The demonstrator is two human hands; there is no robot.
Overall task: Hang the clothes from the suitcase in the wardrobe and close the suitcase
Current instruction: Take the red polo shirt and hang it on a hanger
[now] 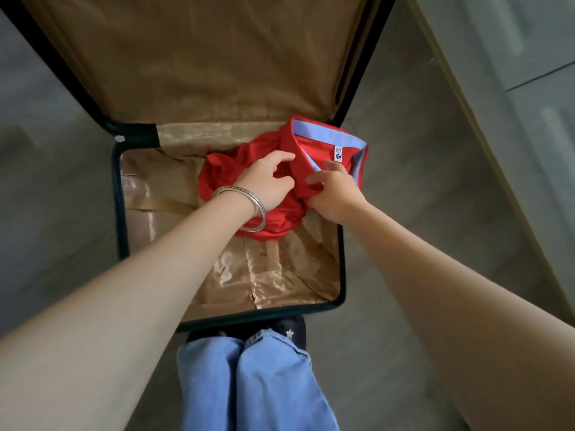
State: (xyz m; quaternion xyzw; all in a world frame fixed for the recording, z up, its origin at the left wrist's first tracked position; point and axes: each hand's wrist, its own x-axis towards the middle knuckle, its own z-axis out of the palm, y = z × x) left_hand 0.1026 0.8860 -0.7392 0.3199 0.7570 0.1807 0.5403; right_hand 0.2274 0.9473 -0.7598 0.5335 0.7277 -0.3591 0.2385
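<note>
The suitcase [121, 194] lies open on the floor, its lid raised beyond our hands and its gold lining bare on all sides of them. Only a red polo shirt [280, 222] is left inside, bunched under our palms. Our left hand [269, 181] and right hand [334, 192] both pinch its fabric just below the collar. Lifting it out, hanging it and shutting the case remain.

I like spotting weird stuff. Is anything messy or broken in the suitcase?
Yes. The red shirt is bunched up rather than folded, at the far end of the suitcase, with both hands on it. The gold lining is wrinkled, and a small hole or tear seems to show near its front edge. Nothing is spilled.
</note>
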